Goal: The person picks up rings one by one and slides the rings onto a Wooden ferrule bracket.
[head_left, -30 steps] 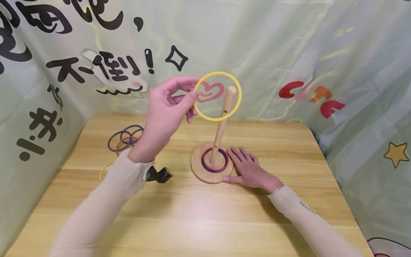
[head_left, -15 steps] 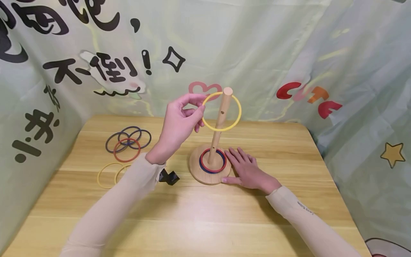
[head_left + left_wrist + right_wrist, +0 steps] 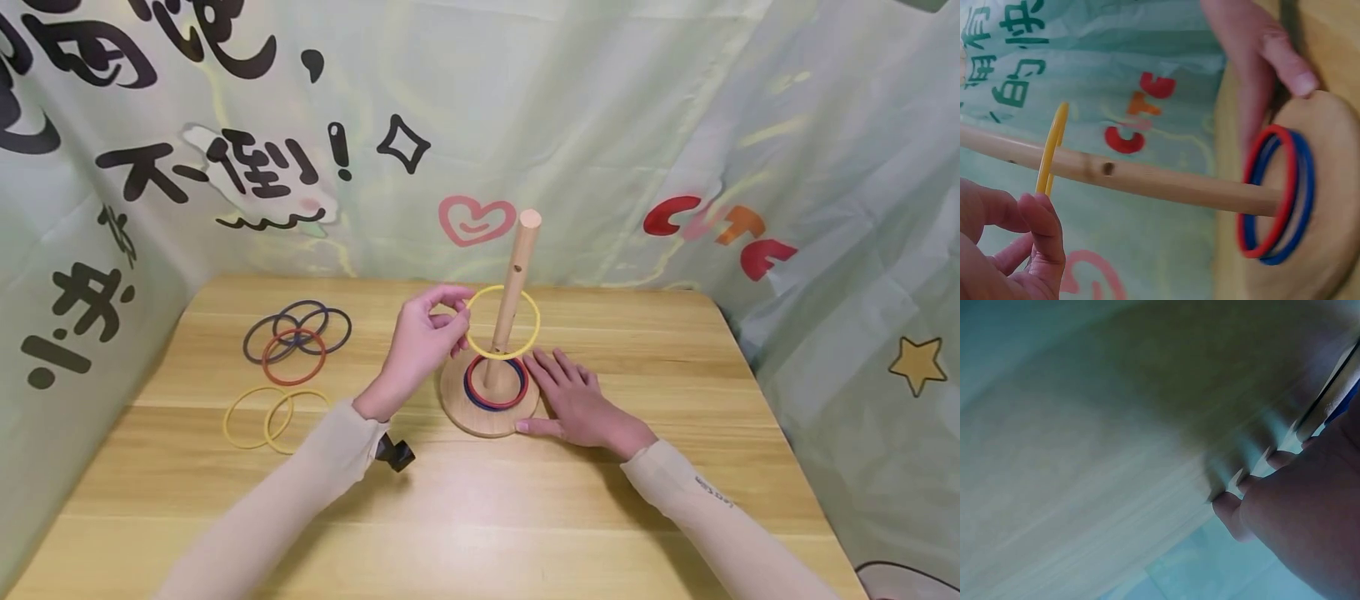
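Between left fingers [image 3: 1047, 234] sits a yellow ring [image 3: 1050, 153] (around the peg [image 3: 512, 293]).

The bare, beige-sleeved left hand [image 3: 424, 342] pinched; the beige-sleeved right hand [image 3: 574, 406], at its four o'clock, lay palm-down, fingers straight.

This looks like a curtained-off booth: printed fabric [image 3: 585, 108] hangs left, far and right of a wood-grain table [image 3: 510, 525].
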Demonstrator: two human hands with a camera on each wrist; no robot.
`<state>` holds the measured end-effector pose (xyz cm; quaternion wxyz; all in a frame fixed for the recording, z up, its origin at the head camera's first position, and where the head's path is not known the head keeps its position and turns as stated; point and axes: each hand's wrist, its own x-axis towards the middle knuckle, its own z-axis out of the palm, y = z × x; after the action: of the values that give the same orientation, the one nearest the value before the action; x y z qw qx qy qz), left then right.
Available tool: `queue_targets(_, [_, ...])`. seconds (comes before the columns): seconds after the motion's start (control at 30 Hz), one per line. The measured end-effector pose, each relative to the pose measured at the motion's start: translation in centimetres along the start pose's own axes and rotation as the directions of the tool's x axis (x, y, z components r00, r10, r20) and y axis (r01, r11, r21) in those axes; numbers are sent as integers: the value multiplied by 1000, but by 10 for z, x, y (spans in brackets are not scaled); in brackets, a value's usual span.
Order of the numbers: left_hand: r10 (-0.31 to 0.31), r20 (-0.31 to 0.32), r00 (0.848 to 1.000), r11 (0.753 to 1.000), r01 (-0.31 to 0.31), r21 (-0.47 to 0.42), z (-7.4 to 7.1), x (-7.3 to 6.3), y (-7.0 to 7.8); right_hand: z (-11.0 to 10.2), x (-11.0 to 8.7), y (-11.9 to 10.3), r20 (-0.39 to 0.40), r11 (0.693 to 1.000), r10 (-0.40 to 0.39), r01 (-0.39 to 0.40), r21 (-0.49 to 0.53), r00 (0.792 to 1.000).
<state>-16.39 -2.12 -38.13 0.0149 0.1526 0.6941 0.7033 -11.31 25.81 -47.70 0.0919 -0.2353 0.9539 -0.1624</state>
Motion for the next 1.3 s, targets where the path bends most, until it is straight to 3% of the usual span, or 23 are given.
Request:
queue_targets(0.23, [-96,11,995,993,95,69,3,-8,-40,-1,-1,0,-19,1000,-12,13,11,1000])
queue_targets(0.4, [-128,43,991,978,119,173,4,-12,-66,3,0,3,-45,998,-35,37,51,998])
queue_targets(0.53, [-153,79,985,968,134,211,6,-14,-78,9,2,9,-26,998,-17,18,53,1000])
queue_targets(0.9, [-204,92,975,950,174,261,8,-17,-94,8,1,6,-35,998,-23,25,65,999])
queue_targets(1.3, [-202,103,974,961,177,214,5,-23,-98,6,2,4,-15,999,-7,8,53,1000])
